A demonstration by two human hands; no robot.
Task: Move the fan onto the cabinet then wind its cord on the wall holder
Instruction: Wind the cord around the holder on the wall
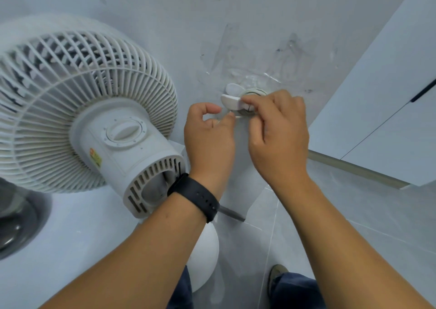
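— White plastic, the round slatted fan: it already stands on the pale cabinet top at the left of the frame, so the move looks done.

— And the cord?

— In hand. The left hand pinches a thin white cord closed between thumb and finger; the right hand grips the small white round wall holder at centre frame. (How many turns are on it, I cannot tell.)

— Which way does the fan point?

— Grille toward the upper left, motor housing toward the lower right; its long axis runs along that diagonal.
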